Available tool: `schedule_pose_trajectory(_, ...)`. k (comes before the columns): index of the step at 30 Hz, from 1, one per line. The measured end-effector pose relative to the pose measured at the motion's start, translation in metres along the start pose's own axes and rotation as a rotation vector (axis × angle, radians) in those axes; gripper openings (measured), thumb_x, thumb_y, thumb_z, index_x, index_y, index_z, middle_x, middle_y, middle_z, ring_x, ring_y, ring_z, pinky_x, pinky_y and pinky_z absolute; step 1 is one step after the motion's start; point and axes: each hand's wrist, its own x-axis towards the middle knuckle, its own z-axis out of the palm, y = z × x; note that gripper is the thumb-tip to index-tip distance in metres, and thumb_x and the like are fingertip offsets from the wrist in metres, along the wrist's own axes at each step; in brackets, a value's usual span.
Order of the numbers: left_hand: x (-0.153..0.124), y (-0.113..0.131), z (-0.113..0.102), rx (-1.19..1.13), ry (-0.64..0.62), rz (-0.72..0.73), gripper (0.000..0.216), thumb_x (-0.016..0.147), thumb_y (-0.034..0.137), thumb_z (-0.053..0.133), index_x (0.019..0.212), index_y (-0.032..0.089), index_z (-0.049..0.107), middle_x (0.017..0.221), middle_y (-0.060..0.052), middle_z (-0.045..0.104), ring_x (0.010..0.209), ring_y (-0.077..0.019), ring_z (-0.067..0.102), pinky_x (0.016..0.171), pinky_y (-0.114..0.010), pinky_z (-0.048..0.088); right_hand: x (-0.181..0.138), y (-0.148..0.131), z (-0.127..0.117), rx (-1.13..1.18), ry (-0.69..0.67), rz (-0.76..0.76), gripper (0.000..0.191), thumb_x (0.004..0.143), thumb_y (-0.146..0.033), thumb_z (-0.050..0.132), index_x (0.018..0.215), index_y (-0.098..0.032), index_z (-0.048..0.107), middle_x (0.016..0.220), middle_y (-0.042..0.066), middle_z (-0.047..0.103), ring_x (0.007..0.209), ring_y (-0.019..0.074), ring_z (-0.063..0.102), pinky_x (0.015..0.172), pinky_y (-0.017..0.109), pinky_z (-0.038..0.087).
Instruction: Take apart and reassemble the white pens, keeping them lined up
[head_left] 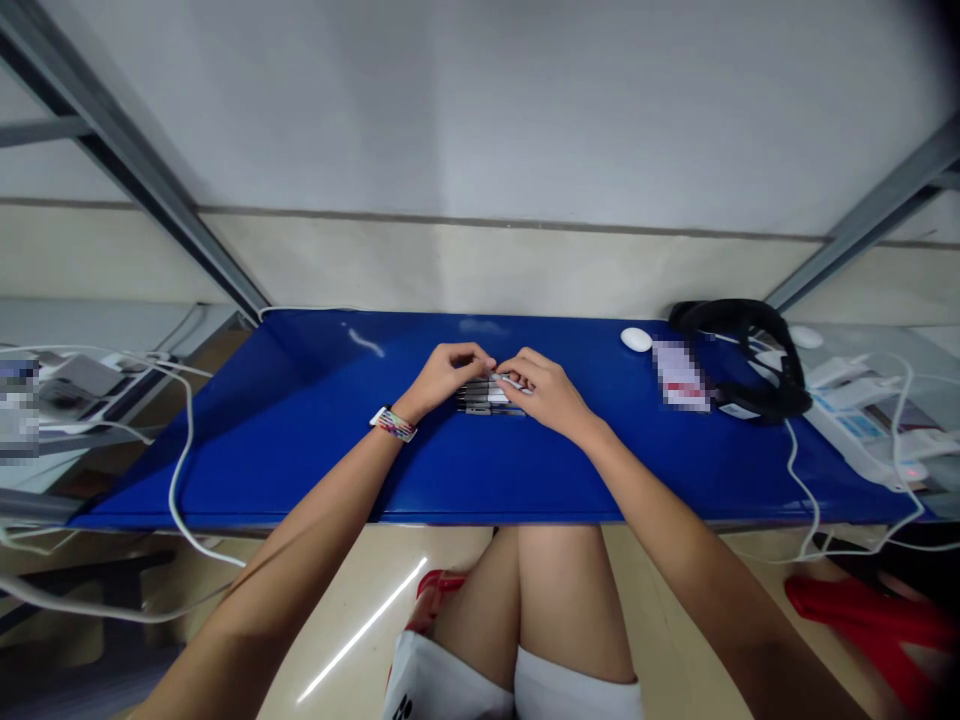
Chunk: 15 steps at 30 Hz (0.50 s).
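Observation:
Several slim pens lie side by side on the blue table, under and between my two hands. My left hand, with a patterned band on its wrist, has thumb and forefinger pinched together above the pens' left ends. What sits in that pinch is too small to tell. Close by on the right, my right hand has its fingers curled around a slender, pale pen, whose left end points toward my left fingertips. My fingers hide part of the row.
On the blue tabletop, to the right, are a white oval object, a blurred-out card or packet and a black headband-like device. White cables hang at both sides. Metal posts frame the table.

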Motion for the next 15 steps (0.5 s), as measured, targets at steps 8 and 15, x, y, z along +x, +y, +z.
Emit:
schedule_pose_trajectory(8, 0.005, -0.011, -0.001, 0.013, 0.133, -0.036, 0.025, 0.089, 0.044, 0.076, 0.091, 0.019, 0.080, 0.088, -0.007, 0.080, 0.082, -0.0207, 0.071, 0.078, -0.033, 0.054, 0.005, 0.019, -0.001, 0.024, 0.205, 0.320, 0.025, 0.092, -0.053, 0.076, 0.097, -0.029, 0.078, 0.069, 0.001, 0.061, 0.066, 0.0194, 0.056, 0.064, 0.031, 0.041)
schedule_pose_trajectory(15, 0.011, -0.018, -0.011, -0.027, 0.277, 0.022, 0.027, 0.090, 0.045, 0.077, 0.092, 0.018, 0.080, 0.087, -0.007, 0.080, 0.087, -0.0213, 0.072, 0.090, -0.037, 0.055, 0.011, 0.032, -0.006, 0.754, 0.250, 0.548, 0.027, 0.081, -0.044, 0.082, 0.098, -0.023, 0.079, 0.075, 0.001, 0.069, 0.065, 0.0151, 0.060, 0.059, 0.029, 0.046)
